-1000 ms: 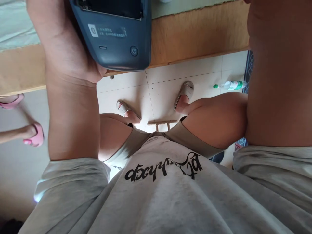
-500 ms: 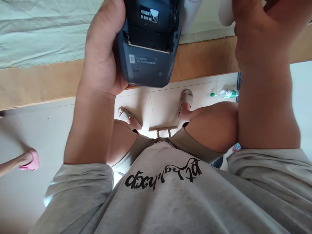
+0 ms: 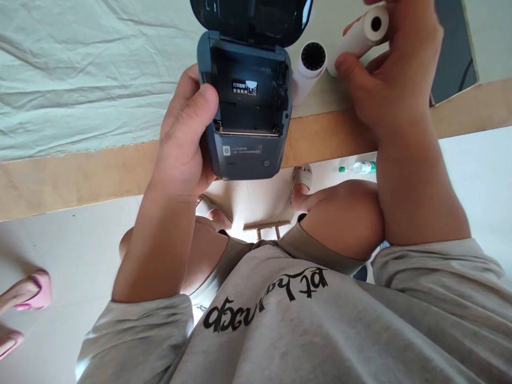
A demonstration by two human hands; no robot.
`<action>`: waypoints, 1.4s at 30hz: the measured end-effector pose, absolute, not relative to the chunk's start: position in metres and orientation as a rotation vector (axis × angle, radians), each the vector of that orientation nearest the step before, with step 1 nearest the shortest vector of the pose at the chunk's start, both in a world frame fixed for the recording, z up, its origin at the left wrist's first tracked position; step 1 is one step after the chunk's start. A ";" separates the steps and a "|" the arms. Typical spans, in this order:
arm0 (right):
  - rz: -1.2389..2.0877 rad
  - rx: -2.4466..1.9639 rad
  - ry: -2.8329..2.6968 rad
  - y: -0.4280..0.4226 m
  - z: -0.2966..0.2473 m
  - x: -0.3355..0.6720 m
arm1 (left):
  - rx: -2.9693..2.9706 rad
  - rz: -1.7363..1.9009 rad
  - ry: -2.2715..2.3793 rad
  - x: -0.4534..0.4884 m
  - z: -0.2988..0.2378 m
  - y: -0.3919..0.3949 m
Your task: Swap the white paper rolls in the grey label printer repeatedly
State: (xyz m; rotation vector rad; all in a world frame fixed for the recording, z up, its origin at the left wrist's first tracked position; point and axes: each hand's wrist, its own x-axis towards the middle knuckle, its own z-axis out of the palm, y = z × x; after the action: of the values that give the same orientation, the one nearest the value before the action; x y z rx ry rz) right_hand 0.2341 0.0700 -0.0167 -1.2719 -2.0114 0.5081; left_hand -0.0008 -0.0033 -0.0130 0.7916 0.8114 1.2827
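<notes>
A dark blue portable label printer (image 3: 244, 160) is in my left hand (image 3: 182, 138), the thumb along its side and the fingers mostly hidden beneath. Its black lid (image 3: 256, 21) stands raised, and the paper bay shows no roll inside. On the right, my right hand (image 3: 404, 74) has its thumb and fingers around a white paper roll (image 3: 356, 41) with a small dark core. Between that roll and the printer, a second white roll (image 3: 306, 82) with a wider, toothed black core stands tilted on the table, close to the printer's side.
A pale green cloth (image 3: 88, 80) covers the table, which has a bare wooden edge (image 3: 72, 184). A dark flat panel (image 3: 454, 53) lies at the far right. Below are a plastic bottle (image 3: 362, 168), a wooden stool (image 3: 267, 226) and another person's pink shoe (image 3: 40, 290).
The view has shifted, so the table and both hands sit lower in the picture. The raised lid and both paper rolls now show more fully. My left hand still holds the printer.
</notes>
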 end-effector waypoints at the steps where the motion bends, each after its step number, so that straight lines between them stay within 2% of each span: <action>1: 0.471 -1.305 -2.058 0.070 -0.017 0.234 | 0.790 1.281 0.819 -0.001 -0.014 -0.003; 7: 0.087 -1.327 -2.091 0.057 -0.003 0.229 | 0.805 1.267 0.830 -0.004 -0.017 -0.002; 13: 0.349 -1.249 -2.224 0.036 0.002 0.196 | 0.801 1.312 0.802 -0.001 -0.017 -0.003; 21: 0.278 -1.296 -2.214 0.046 -0.013 0.196 | 0.837 1.285 0.743 -0.003 -0.023 0.000; 30: 0.086 -1.178 -2.241 0.044 -0.013 0.189 | 0.769 1.380 0.885 0.009 -0.016 -0.003; 42: 0.385 -1.057 -2.154 0.027 -0.016 0.193 | 0.847 1.312 0.875 0.007 -0.014 -0.010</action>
State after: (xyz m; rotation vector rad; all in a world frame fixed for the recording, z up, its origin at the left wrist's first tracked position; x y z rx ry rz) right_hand 0.1934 0.0268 -0.0155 -1.0567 -2.1540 0.3849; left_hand 0.0069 -0.0104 -0.0138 0.8472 0.8750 1.3124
